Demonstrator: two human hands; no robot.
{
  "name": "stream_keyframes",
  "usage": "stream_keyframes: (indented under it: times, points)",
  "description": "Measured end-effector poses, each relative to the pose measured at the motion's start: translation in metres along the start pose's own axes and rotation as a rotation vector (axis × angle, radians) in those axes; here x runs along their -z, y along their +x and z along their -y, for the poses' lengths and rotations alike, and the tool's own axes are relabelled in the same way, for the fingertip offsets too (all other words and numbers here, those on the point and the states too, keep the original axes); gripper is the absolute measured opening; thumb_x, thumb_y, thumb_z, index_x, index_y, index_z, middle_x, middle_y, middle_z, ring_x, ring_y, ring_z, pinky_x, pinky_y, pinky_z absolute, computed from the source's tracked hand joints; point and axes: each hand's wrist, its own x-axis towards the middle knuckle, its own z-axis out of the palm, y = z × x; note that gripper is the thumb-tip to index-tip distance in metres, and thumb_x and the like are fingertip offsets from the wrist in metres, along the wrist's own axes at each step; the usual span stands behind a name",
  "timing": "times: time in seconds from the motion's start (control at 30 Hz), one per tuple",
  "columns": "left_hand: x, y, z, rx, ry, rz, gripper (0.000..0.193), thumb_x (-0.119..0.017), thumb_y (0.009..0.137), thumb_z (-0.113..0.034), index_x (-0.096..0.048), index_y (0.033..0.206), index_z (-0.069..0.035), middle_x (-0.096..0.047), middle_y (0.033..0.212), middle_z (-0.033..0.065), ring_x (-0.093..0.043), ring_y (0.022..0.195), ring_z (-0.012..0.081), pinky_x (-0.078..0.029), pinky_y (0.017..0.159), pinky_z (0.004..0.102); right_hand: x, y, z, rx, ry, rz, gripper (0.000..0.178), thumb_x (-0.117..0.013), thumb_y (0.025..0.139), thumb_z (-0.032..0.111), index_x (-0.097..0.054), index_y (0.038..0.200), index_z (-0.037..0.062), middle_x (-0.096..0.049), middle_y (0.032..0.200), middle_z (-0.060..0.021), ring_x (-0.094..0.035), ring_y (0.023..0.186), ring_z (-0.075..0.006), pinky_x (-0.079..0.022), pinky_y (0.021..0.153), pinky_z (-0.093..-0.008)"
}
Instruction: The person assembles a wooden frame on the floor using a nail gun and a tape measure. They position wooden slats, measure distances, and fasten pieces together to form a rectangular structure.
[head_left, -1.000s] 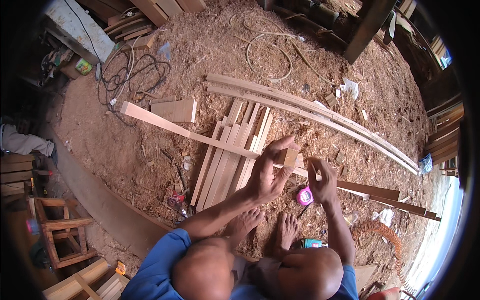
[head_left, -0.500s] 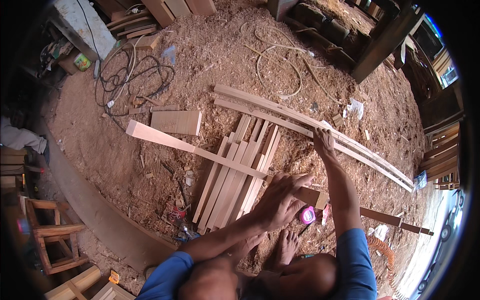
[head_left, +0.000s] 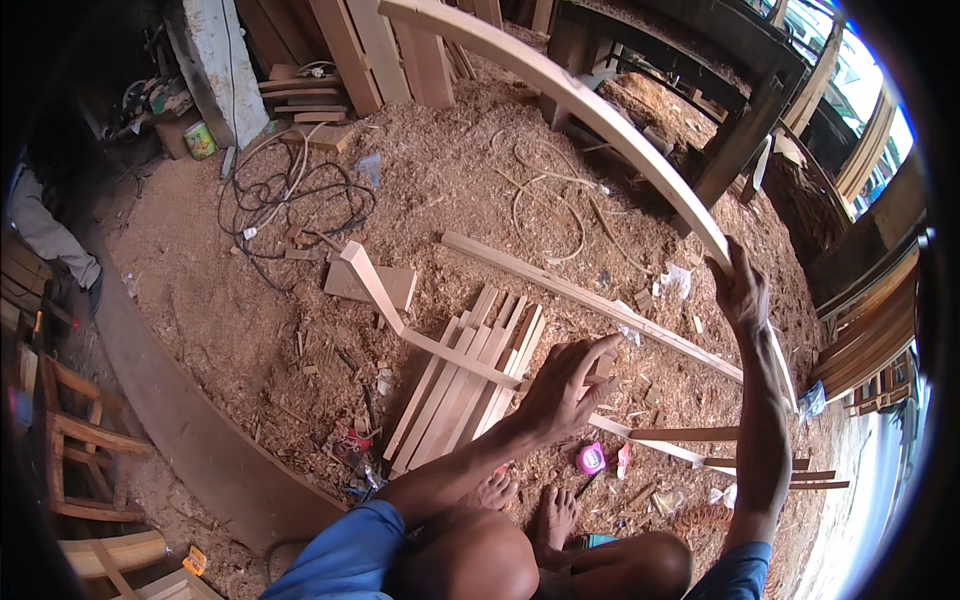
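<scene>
"Two bare hands show in the frame; which one is on the wood?"

"The right hand, at the right of the frame, has its fingers closed around a long wooden strip."

"Where does that strip lie from the grip?"

"Most of it reaches up and to the left, to the top centre of the frame; a shorter part runs below the hand toward the lower right. Its long axis thus slants from top centre to right, and it looks bowed, perhaps through the lens."

"And the left hand?"

"It is near the centre, well apart from the strip and farther from it than the right. Thumb and forefinger are spread; a bit of brown wood seems to show between them, but whether it is pinched cannot be told."

"What lies about the two hands?"

"A second strip rests on the wood shavings, between the hands and the upper centre, slanting down to the right likewise. Left of the left hand is a stack of short strips, crossed by an angled piece of wood. A pink tape measure lies just below that hand."
</scene>
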Motion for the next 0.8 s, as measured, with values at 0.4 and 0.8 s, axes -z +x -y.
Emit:
stream_keyframes:
  times: [0.4,0.8]
  points:
    - [0.001,-0.010,-0.008,0.043,0.064,-0.147,0.056,-0.065,0.097,-0.027,-0.045,0.144,-0.008,-0.066,0.120,0.0163,-0.068,0.097,0.0238,-0.047,0.099,0.0428,0.159,0.020,0.066,0.183,-0.092,-0.003,0.071,-0.085,0.074,0.027,-0.057,0.139,0.0151,-0.074,0.105,-0.0114,-0.075,0.084,-0.0267,-0.061,0.068,-0.0393]
    - [0.000,-0.003,-0.010,0.138,-0.119,-0.122,0.050,-0.061,0.099,-0.032,-0.048,0.140,-0.006,-0.063,0.125,0.0203,-0.069,0.102,0.0250,-0.058,0.089,0.0391,0.181,-0.089,0.076,0.136,-0.033,0.263,0.059,-0.075,0.085,0.017,-0.056,0.139,0.0057,-0.074,0.093,-0.0146,-0.073,0.074,-0.0287,-0.059,0.060,-0.0382]
